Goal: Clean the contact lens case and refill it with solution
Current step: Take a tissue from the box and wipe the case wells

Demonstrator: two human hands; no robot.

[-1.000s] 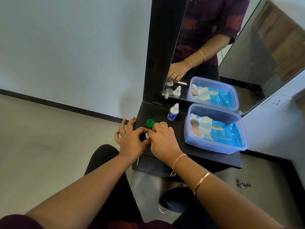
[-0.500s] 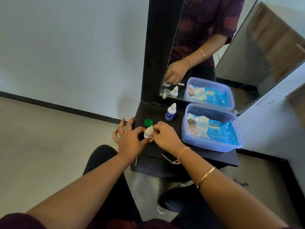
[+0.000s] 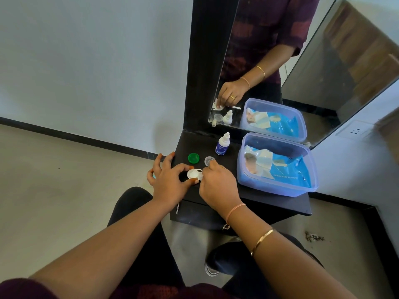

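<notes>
A white contact lens case (image 3: 192, 174) lies on the black shelf (image 3: 280, 201), its left well uncovered. My left hand (image 3: 168, 182) holds the case between thumb and forefinger. My right hand (image 3: 218, 186) pinches something white, perhaps a tissue, at the case's right well, which it hides. A green cap (image 3: 193, 157) and a clear cap (image 3: 209, 160) lie just behind the case. The small solution bottle (image 3: 223, 144), white with a blue label, stands upright further back.
A translucent blue plastic box (image 3: 278, 186) holding packets and a blue pouch fills the shelf's right half. A mirror (image 3: 269, 61) rises behind the shelf and reflects the scene. A white wall and bare floor lie to the left.
My hands have shifted slightly apart, so the case's left well now shows between them. The clear cap behind is more exposed than before.
</notes>
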